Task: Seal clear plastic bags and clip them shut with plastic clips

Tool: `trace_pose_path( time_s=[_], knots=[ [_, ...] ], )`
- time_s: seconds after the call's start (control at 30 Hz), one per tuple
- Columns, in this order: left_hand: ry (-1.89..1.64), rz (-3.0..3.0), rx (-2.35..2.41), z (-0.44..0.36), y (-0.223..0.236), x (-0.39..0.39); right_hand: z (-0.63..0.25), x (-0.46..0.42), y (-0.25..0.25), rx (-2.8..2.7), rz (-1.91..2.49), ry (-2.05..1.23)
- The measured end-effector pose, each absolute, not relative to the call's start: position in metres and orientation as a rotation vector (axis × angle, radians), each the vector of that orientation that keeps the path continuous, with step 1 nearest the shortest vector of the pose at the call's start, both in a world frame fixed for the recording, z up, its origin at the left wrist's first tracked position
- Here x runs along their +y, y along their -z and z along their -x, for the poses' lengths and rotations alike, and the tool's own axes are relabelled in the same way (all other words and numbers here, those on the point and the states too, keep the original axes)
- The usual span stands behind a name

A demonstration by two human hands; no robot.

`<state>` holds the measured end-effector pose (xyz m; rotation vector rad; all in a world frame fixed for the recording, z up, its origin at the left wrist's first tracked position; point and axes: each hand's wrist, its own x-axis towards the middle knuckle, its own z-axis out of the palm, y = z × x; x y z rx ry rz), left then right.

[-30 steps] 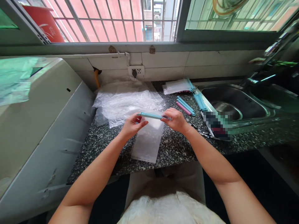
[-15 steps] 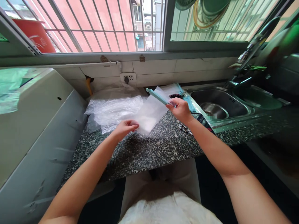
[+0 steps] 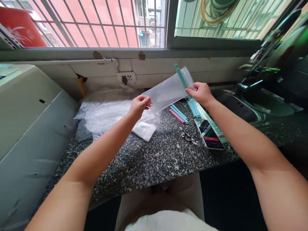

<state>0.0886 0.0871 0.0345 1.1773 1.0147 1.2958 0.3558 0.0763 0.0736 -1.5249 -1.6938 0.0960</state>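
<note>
A clear, frosted plastic bag (image 3: pixel 166 93) is stretched slantwise above the counter between my hands. Across its upper right end sits a teal bag sealing clip (image 3: pixel 181 75). My right hand (image 3: pixel 201 93) pinches the clip's lower end together with the bag's edge. At the bag's lower left end is my left hand (image 3: pixel 141 106), its fingers curled closed on the plastic. Below lie several loose blue clips (image 3: pixel 179 114) and a pink clip (image 3: pixel 176 116). Further blue clips (image 3: pixel 193 109) lie beside the sink, partly behind my right hand.
A heap of clear plastic bags (image 3: pixel 106 112) covers the left of the speckled counter (image 3: pixel 154 160). A small folded plastic packet (image 3: pixel 145 130) lies before it. On the right are a phone (image 3: pixel 209 136), a beaded strap (image 3: pixel 189 139) and the sink (image 3: pixel 235 104). A socket (image 3: pixel 126 78) is on the wall.
My right hand has carried the clipped bag up and to the right, off the counter. My left hand let go of the clip's end and moved to the bag's other end. The view has shifted.
</note>
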Motion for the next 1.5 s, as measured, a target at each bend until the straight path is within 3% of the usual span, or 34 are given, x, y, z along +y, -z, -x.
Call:
trace_pose_path(
  time_s=[0.27, 0.7, 0.93, 1.5],
  knots=[
    [-1.037, -1.221, 1.08, -0.124, -0.026, 0.123, -0.39, 0.135, -0.061, -1.589, 1.479, -0.116],
    [-1.027, -1.443, 1.316, -0.166, -0.009, 0.186, -0.405, 0.186, -0.054, -1.448, 1.804, -0.235],
    [-0.981, -1.646, 1.492, -0.169, 0.017, 0.212, -0.418, 0.208, -0.032, -1.549, 1.888, -0.116],
    [-0.712, -1.851, 1.802, -0.167, 0.014, 0.22, -0.408, 0.224, -0.01, -1.594, 2.096, -0.082]
  ],
)
